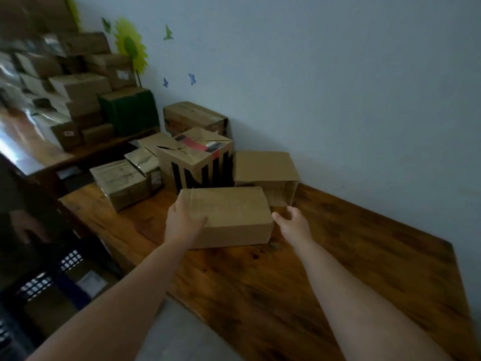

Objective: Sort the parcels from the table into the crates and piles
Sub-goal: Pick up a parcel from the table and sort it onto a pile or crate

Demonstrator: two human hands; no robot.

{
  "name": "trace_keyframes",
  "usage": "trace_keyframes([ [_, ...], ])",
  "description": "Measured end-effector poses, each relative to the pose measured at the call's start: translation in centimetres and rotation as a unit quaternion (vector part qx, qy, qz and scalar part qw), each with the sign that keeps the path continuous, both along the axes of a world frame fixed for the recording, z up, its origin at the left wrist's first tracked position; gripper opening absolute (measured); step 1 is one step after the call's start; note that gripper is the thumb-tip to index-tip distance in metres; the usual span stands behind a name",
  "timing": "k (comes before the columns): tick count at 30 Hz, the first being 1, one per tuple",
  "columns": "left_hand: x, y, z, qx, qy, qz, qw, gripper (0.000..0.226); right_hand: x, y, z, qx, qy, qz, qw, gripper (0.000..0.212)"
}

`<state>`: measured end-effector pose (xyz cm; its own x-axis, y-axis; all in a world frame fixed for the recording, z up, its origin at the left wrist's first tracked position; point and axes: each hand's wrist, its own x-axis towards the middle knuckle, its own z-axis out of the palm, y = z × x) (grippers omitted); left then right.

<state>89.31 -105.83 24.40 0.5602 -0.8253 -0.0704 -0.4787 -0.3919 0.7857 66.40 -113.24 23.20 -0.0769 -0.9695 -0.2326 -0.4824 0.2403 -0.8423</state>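
Both forearms reach up from the bottom of the frame toward a plain brown parcel (229, 214) lying flat on the desk (338, 256) at mid-frame. On the parcel's near-left corner the left hand (183, 217) rests with fingers spread over the top face and the thumb along the near side; it touches the cardboard but is not closed round it. Just beside the parcel's right end, the right hand (292, 221) is open, thumb and fingers curved toward the box with a small gap between, holding nothing.

Judging by this, the step in hand is taking up the next parcel for sorting, and the grasp is only half made. The next move calls for the right hand to close in against the right end so the box is pinched between both palms, then a lift clear of the neighbours.

Behind the parcel, toward the wall, stand more boxes: an open-ended carton (265, 168) just beyond its right end, a taller box with black lettering (195, 162) at centre, and smaller taped parcels (122, 182) to the left. A dark crate (52, 277) sits at lower left of the frame below the desk edge; stacked boxes (65, 82) fill the upper left.
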Motion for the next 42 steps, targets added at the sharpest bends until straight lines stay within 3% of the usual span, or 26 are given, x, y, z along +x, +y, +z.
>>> trace_keyframes([
  [4,2.7,-2.1,-2.1,0.053,0.058,0.038,0.996,0.102,1.5,-2.2,-1.9,0.081,-0.001,0.004,0.997,0.078],
  [9,5.5,-4.3,-4.1,0.118,0.098,-0.012,0.988,0.108,3.9,-3.8,-3.5,0.146,0.007,-0.044,0.988,0.087],
  [14,7.9,-5.7,-5.6,0.176,0.133,-0.080,0.972,0.082,5.4,-4.0,-4.6,0.161,-0.014,-0.079,0.984,0.079],
  [22,10.9,-6.3,-5.3,0.124,0.202,-0.176,0.955,0.091,5.2,-2.6,-3.0,0.075,-0.066,-0.150,0.984,0.042],
  [28,10.7,-5.3,-3.9,0.050,0.236,-0.222,0.945,0.079,3.4,-0.7,0.1,0.018,-0.163,-0.115,0.980,0.050],
  [33,9.8,-5.3,-2.7,0.005,0.197,-0.215,0.956,0.076,2.7,-0.8,1.2,-0.030,-0.105,-0.150,0.983,0.063],
  [38,9.7,-5.9,-0.6,-0.021,0.196,-0.243,0.950,0.102,2.1,-0.8,2.1,-0.074,-0.045,-0.188,0.978,0.053],
  [42,10.2,-6.9,0.6,0.001,0.221,-0.391,0.893,0.144,1.4,-1.6,2.8,-0.072,-0.048,-0.204,0.975,0.043],
])
